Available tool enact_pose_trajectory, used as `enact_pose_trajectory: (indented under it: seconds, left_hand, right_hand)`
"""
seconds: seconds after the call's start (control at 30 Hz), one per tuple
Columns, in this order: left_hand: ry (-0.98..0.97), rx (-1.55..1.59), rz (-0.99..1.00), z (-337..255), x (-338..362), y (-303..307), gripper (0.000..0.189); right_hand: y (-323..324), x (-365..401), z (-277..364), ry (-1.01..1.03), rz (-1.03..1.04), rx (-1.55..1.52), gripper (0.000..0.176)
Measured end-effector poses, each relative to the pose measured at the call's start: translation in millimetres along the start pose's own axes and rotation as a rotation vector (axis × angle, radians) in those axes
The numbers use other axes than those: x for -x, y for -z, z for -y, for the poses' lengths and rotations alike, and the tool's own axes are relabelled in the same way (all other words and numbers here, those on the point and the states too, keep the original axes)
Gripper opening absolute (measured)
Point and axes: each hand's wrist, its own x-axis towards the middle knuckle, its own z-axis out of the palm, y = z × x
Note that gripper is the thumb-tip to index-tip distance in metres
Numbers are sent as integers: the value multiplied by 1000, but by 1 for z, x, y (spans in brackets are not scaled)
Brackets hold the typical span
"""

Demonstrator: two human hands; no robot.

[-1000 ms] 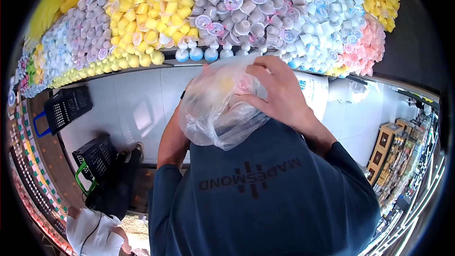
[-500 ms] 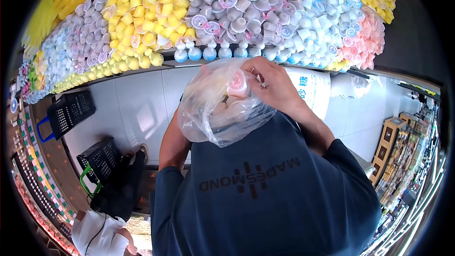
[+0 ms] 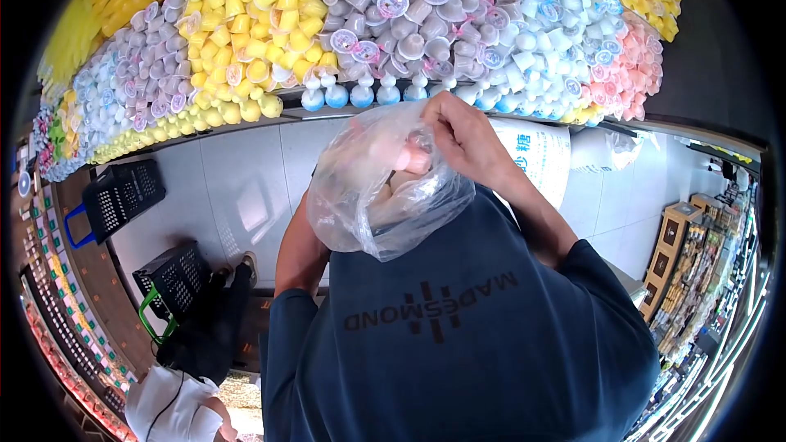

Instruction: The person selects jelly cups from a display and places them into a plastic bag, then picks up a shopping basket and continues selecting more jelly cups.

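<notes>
Far left, two black baskets [image 3: 123,192] sit on the floor. The left forearm [image 3: 296,250] rises behind a clear plastic bag [image 3: 385,205] held at chest height. That hand is hidden by the bag, so I cannot tell how its fingers are set. The right hand [image 3: 463,135] is at the bag's mouth, fingers curled round a pink cup [image 3: 413,160] just inside. This looks like the bagging step. Release calls for an open mouth and steady support beneath. Beyond, the shelf [image 3: 286,111] is heaped with cups.

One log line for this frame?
right hand fingers in mouth of plastic bag | pink cup at fingertips | left hand mostly behind bag
</notes>
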Motion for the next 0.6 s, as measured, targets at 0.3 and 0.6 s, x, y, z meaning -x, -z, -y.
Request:
enact_pose_trajectory:
  seconds: [0.3, 0.6]
  left_hand:
    - [1, 6, -24, -3, -3, 2, 60]
    - [19, 40, -93, 8, 4, 4, 60]
  right_hand:
    - [3, -5, 37, 429, -13, 331, 27]
    - [-20, -3, 26, 318, 191, 529, 37]
